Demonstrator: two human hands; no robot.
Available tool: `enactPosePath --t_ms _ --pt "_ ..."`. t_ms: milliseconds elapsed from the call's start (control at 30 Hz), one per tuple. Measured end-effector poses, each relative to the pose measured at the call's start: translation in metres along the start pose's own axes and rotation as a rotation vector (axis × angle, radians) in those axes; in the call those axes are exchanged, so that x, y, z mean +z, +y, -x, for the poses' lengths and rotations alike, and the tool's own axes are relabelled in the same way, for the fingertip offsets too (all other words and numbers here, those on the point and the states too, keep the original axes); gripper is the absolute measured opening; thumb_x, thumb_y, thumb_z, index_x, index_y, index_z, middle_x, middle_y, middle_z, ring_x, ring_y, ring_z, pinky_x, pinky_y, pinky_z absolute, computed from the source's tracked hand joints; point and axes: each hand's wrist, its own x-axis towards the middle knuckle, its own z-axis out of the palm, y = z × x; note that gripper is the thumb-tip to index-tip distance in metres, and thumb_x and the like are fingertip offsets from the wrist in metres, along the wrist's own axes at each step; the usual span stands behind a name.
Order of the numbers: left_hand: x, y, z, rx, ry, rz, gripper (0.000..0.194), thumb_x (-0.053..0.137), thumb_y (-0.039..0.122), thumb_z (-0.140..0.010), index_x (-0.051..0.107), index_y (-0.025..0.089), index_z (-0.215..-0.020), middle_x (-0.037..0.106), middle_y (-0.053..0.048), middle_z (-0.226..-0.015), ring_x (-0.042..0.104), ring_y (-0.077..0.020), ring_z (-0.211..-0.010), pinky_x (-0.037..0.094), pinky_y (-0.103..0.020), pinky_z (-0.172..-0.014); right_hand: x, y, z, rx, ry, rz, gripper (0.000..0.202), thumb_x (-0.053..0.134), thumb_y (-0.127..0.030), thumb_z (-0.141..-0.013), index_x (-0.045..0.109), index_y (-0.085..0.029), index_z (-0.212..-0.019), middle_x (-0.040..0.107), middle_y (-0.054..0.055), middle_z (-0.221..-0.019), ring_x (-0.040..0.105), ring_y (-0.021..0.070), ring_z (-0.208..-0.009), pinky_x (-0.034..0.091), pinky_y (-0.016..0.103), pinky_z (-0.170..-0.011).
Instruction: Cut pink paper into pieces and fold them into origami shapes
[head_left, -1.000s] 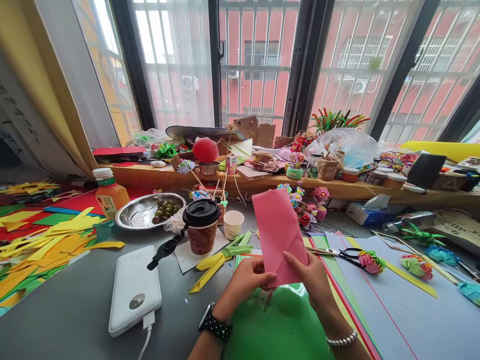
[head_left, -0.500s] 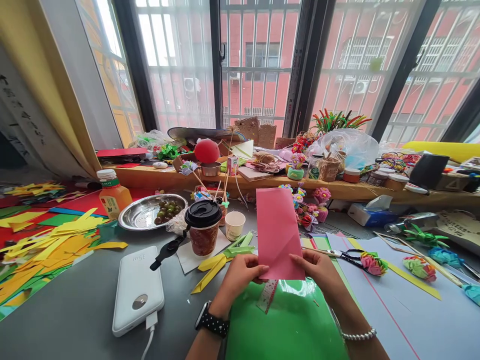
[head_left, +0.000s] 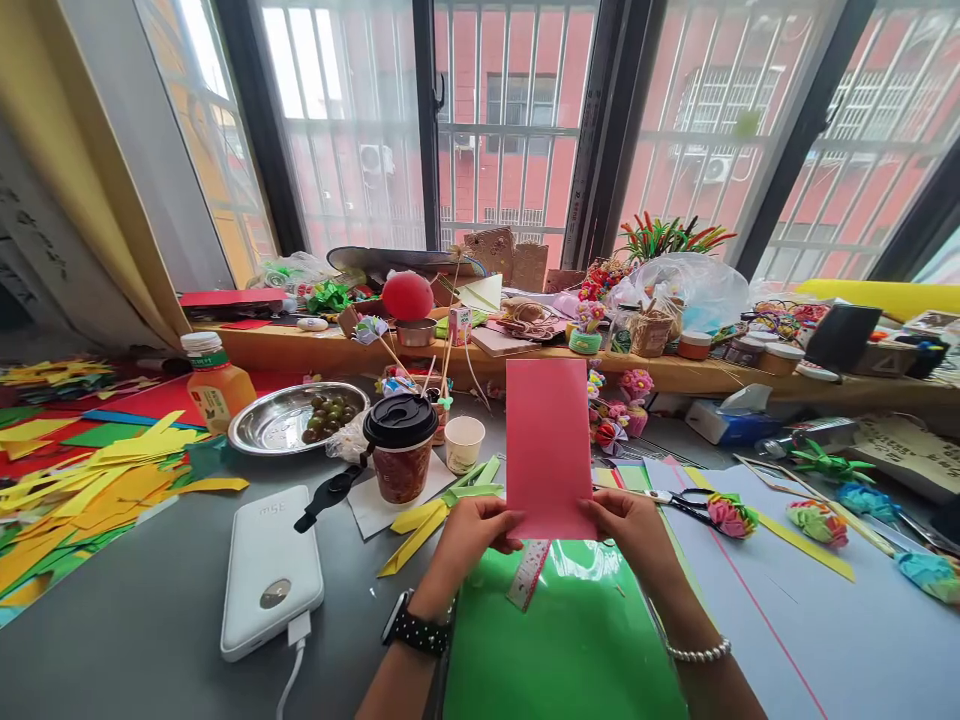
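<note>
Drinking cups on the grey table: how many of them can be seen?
2: a brown cup with a black lid, left of the held pink paper, and a white cup between them. More could be hidden behind things.

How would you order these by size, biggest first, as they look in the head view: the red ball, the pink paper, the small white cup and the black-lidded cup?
1. Pink paper
2. Black-lidded cup
3. Small white cup and red ball: too alike to rank; the ball also sits farther back.
</note>
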Motion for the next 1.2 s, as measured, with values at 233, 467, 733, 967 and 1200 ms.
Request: enactPosePath --t_ms 233,467,733,967,1200 --pt "-0.002 -0.001 0.000 0.095 0.062 -0.028 0.025 0.064 0.036 -0.057 0.061 0.011 -0.059 0.050 0.003 -0.047 0.058 -0.0143 -0.048 0.044 -0.022 -0.047 0.003 0.004 -0.001 -0.023 -0.108 0.073 0.029 0.064 -0.044 -0.057 0.060 -0.015 -0.059 0.056 -0.001 -0.046 0.050 0.0118 -0.045 0.037 0.022 -0.045" --pt "-0.005 0.001 0.000 0.207 0.152 -0.005 0.027 0.065 0.035 -0.058 0.066 0.013 -0.074 0.065 -0.003 -0.070 0.058 -0.0170 -0.067 0.044 -0.023 -0.059 0.006 0.006 0.000 -0.080 -0.070 0.085 0.033 0.061 -0.049 -0.058 0.052 -0.017 -0.054 0.050 -0.003 -0.040 0.046 0.0104 -0.038 0.035 0.021 -0.040" --pt "-0.007 0.001 0.000 0.130 0.132 -0.046 0.029 0.065 0.036 -0.056 0.067 0.012 -0.071 0.062 -0.002 -0.062 0.054 -0.0138 -0.056 0.040 -0.022 -0.052 -0.001 -0.002 0.001 -0.016 -0.169 -0.032 0.030 0.062 -0.043 -0.060 0.062 -0.013 -0.063 0.060 0.001 -0.059 0.054 0.0126 -0.054 0.043 0.023 -0.052" --pt "-0.005 0.008 0.003 0.143 0.121 -0.079 0.025 0.067 0.035 -0.052 0.067 0.012 -0.063 0.057 0.000 -0.053 0.049 -0.0115 -0.050 0.039 -0.022 -0.050 -0.001 0.000 0.000 0.056 -0.126 -0.082 0.032 0.067 -0.044 -0.053 0.062 -0.013 -0.061 0.062 0.002 -0.059 0.056 0.0143 -0.054 0.045 0.025 -0.053" --pt "-0.007 0.009 0.004 0.145 0.010 -0.179 0.023 0.066 0.033 -0.055 0.066 0.011 -0.060 0.055 0.001 -0.051 0.045 -0.0102 -0.049 0.036 -0.021 -0.049 -0.001 -0.007 0.004 0.130 -0.218 -0.226 0.032 0.067 -0.037 -0.058 0.066 -0.014 -0.080 0.067 0.007 -0.082 0.061 0.0197 -0.072 0.047 0.028 -0.062"
